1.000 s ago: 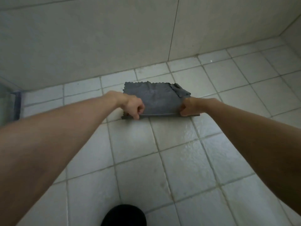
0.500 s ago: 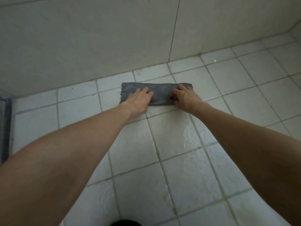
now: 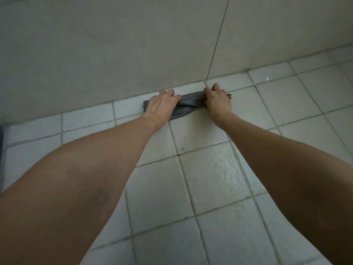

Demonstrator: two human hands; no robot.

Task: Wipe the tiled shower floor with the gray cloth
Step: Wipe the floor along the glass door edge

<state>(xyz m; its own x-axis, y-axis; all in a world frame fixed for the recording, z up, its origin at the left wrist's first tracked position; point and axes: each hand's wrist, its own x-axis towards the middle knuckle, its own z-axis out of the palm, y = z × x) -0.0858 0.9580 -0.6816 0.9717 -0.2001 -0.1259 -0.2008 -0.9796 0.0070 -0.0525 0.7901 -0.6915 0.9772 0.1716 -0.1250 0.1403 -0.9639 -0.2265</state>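
Observation:
The gray cloth [image 3: 188, 105] lies bunched into a narrow, slightly twisted strip on the pale tiled shower floor [image 3: 200, 131], close to the foot of the wall. My left hand [image 3: 162, 106] presses down on the cloth's left part with its fingers stretched forward. My right hand [image 3: 217, 101] grips the right part with curled fingers, and only a small corner shows past it. Both arms reach far forward. The cloth's ends are partly hidden under the hands.
The tiled wall [image 3: 114, 44] rises right behind the cloth. Floor tiles near the right arm look wet and glossy [image 3: 219, 169]. A dark strip [image 3: 1, 142] runs along the left edge of the view.
Both hands have pushed the cloth forward to the wall's base. The cloth went from a flat folded band to a bunched strip, and my right hand's fingers have curled round it.

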